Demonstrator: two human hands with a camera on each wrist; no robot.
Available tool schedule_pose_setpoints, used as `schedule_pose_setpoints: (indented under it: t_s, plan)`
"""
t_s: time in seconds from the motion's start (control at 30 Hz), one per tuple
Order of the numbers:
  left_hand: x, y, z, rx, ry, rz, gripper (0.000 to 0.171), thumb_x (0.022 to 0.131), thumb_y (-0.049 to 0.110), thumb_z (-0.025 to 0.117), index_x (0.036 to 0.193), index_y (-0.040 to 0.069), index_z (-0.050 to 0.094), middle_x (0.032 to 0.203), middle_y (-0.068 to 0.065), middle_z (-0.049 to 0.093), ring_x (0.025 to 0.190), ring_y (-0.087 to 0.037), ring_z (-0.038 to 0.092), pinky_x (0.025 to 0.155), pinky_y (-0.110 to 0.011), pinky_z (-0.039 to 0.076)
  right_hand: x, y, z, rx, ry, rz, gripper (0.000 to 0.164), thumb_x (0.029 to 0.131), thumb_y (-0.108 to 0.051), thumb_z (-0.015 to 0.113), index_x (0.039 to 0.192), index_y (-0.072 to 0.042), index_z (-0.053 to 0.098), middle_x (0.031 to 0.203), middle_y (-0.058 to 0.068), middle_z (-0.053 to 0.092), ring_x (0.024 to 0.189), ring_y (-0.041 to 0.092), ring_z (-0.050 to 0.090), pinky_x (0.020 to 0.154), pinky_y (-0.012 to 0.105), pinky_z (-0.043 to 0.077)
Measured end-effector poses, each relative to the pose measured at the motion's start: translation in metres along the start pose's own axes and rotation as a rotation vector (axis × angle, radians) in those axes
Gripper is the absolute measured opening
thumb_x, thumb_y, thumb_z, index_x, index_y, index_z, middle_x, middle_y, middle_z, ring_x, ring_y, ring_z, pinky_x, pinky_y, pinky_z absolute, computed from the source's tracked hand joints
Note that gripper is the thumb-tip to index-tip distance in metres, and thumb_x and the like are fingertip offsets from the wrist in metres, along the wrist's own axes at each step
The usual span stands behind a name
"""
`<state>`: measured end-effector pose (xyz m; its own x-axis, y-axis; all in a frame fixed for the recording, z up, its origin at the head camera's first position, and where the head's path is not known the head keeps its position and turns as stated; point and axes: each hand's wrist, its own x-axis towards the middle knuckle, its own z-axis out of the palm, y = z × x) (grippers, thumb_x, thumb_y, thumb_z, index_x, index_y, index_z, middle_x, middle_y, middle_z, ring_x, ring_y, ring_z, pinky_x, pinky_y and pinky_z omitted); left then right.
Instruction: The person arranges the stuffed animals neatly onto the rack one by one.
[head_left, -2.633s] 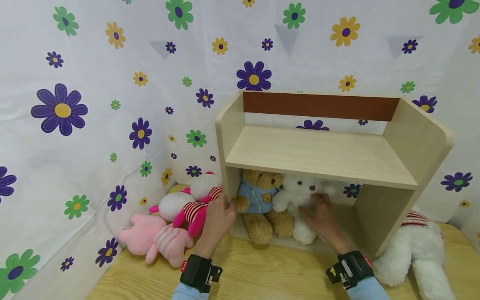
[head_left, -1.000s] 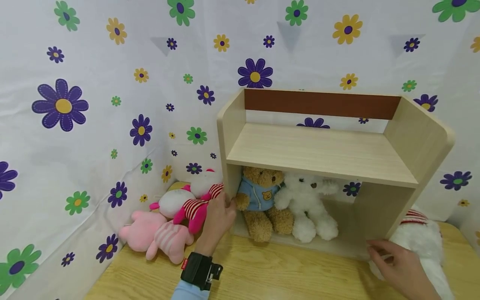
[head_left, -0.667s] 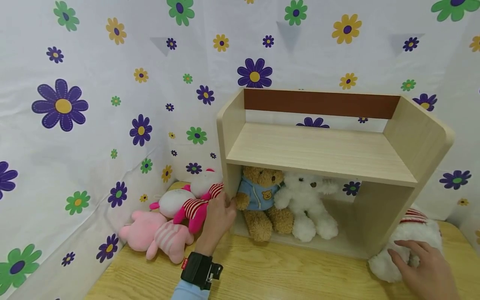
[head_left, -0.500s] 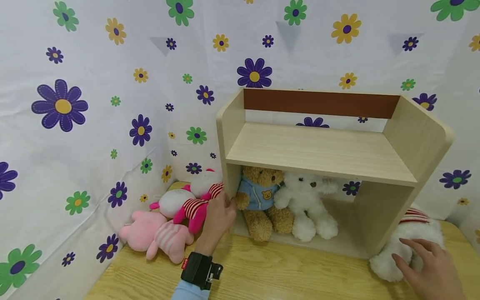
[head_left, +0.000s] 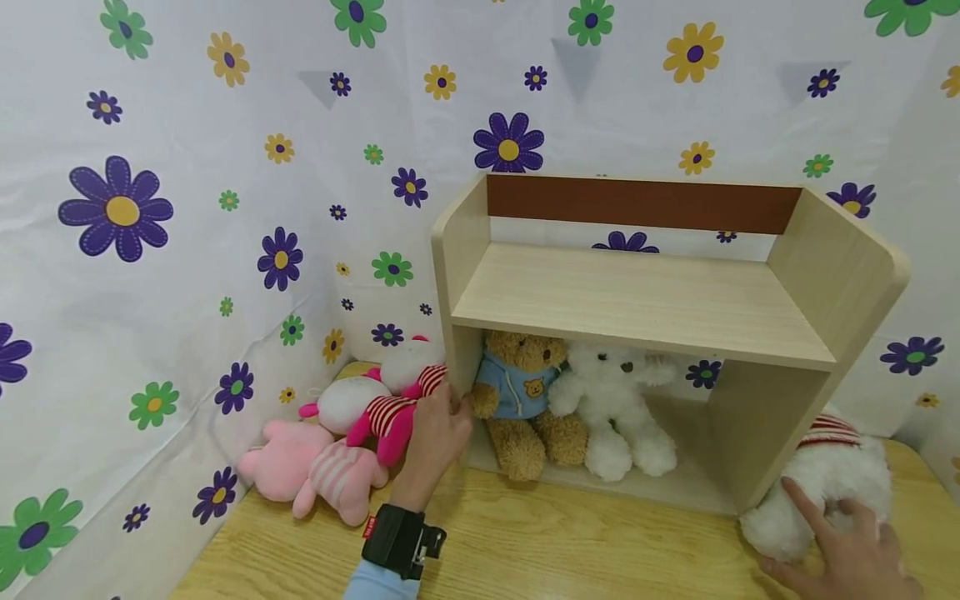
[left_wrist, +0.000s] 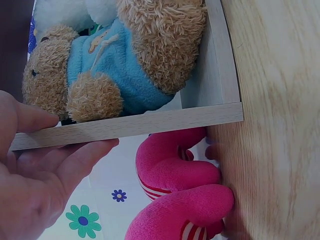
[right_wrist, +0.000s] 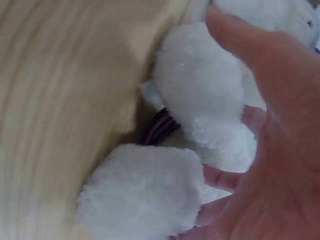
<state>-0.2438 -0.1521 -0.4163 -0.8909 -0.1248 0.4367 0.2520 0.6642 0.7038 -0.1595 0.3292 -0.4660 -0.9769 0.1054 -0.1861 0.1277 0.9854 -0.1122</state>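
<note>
My left hand [head_left: 433, 437] pinches the left side panel [left_wrist: 130, 124] of a pale wooden shelf [head_left: 645, 292]; in the left wrist view the thumb lies inside and the fingers outside. Just inside that panel sits a brown teddy bear [head_left: 521, 404] in a blue hoodie. Beside it a white plush bear [head_left: 618, 417] leans upright in the lower compartment. My right hand [head_left: 855, 554] is spread over a white plush toy [head_left: 862, 471] with a red-striped band, lying right of the shelf. In the right wrist view its fingers reach behind the toy's fluffy legs [right_wrist: 145, 190], thumb held apart.
Left of the shelf lie a pink plush toy [head_left: 288, 467] and two white-and-pink plush toys, the nearer [head_left: 386, 421] in red stripes. Everything stands on a wooden table [head_left: 555, 542] against a flower-print backdrop [head_left: 187, 333]. The shelf's upper board [head_left: 645, 304] is bare.
My right hand has let go of the white bear in the shelf and moved right to the other white toy, its fingers now spread. My left hand has stayed on the panel.
</note>
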Motion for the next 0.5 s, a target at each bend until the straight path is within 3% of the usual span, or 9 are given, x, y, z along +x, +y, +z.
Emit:
schedule_pose_setpoints:
  t_s: [0.1, 0.27, 0.33, 0.43, 0.5]
  plan:
    - [0.000, -0.001, 0.000, -0.001, 0.007, 0.006, 0.033, 0.096, 0.009, 0.061, 0.070, 0.008, 0.042, 0.055, 0.005, 0.030, 0.047, -0.014, 0.034, 0.049, -0.029, 0.029, 0.005, 0.002, -0.001, 0.003, -0.014, -0.030, 0.115, 0.070, -0.082, 0.070, 0.151, -0.008, 0.034, 0.125, 0.050, 0.030, 0.101, 0.072, 0.043, 0.079, 0.079, 0.046]
    - [-0.001, -0.001, -0.001, -0.001, 0.009, 0.016, 0.033, 0.095, 0.008, 0.061, 0.069, 0.008, 0.041, 0.055, 0.005, 0.029, 0.049, -0.014, 0.033, 0.050, -0.029, 0.028, 0.012, 0.010, -0.008, 0.017, 0.022, -0.118, 0.077, 0.079, -0.047, 0.083, 0.131, -0.001, 0.048, 0.107, 0.040, 0.052, 0.077, 0.041, 0.060, 0.074, 0.064, 0.051]
    - [-0.001, -0.001, -0.001, -0.004, 0.005, 0.018, 0.034, 0.096, 0.009, 0.061, 0.068, 0.009, 0.040, 0.055, 0.005, 0.028, 0.048, -0.013, 0.032, 0.049, -0.028, 0.028, 0.012, 0.015, -0.009, 0.044, 0.035, -0.144, 0.063, 0.080, -0.033, 0.083, 0.123, 0.000, 0.052, 0.104, 0.035, 0.056, 0.075, 0.036, 0.063, 0.071, 0.060, 0.052]
    - [-0.001, -0.002, 0.000, -0.011, -0.002, 0.022, 0.035, 0.096, 0.009, 0.061, 0.068, 0.010, 0.040, 0.055, 0.005, 0.028, 0.047, -0.012, 0.032, 0.049, -0.028, 0.027, 0.009, 0.023, -0.012, 0.146, 0.077, -0.128, 0.050, 0.082, -0.022, 0.081, 0.116, 0.004, 0.054, 0.100, 0.029, 0.059, 0.073, 0.031, 0.062, 0.066, 0.050, 0.053]
    - [0.000, -0.002, 0.001, -0.007, 0.003, 0.028, 0.034, 0.096, 0.010, 0.061, 0.069, 0.009, 0.040, 0.055, 0.004, 0.029, 0.047, -0.013, 0.033, 0.049, -0.028, 0.028, 0.003, 0.025, -0.014, 0.256, 0.140, -0.064, 0.044, 0.087, -0.016, 0.076, 0.116, 0.005, 0.051, 0.094, 0.024, 0.059, 0.071, 0.025, 0.058, 0.061, 0.040, 0.049]
